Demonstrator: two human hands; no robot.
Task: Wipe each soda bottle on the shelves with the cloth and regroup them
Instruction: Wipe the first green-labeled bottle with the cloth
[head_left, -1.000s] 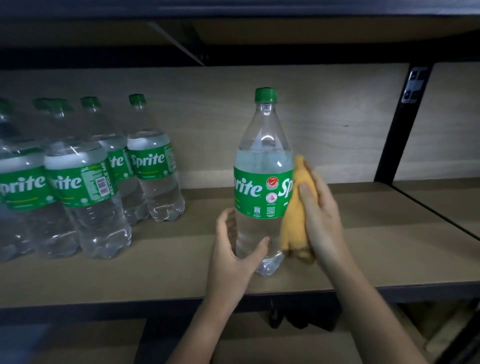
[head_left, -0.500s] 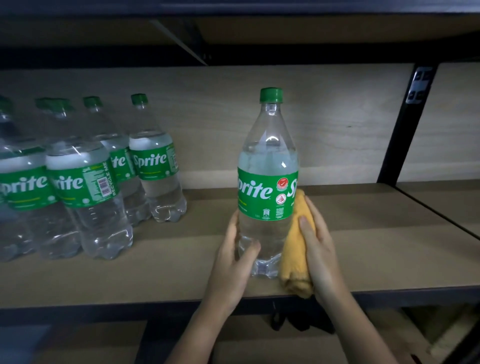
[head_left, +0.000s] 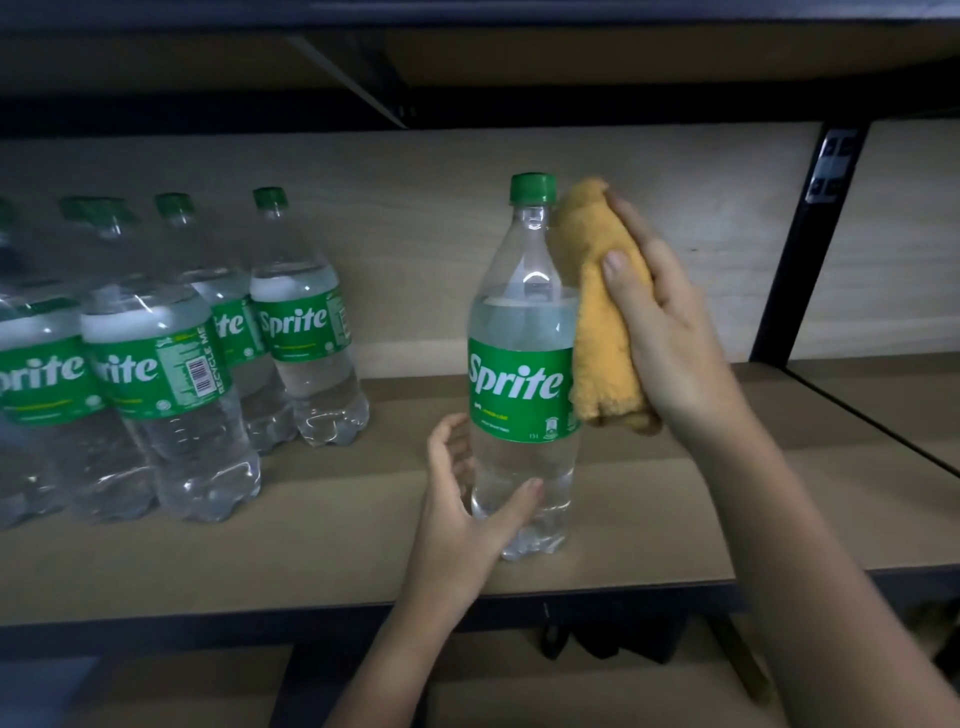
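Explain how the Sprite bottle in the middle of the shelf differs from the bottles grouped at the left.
The middle bottle stands alone; the left bottles stand packed together in a cluster. The left hand holds the middle bottle near its base, and the right hand presses the yellow cloth against its side; no hand touches the left bottles. All stand upright on the same shelf, with green caps and green Sprite labels.

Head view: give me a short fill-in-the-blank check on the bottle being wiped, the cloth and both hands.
1. The cloth held by the right hand is ____ in colour.
2. The left hand steadies the lone bottle near its ____.
3. The bottle's cap is ____.
4. The other bottles stand grouped to its ____.

Missing words: orange; base; green; left
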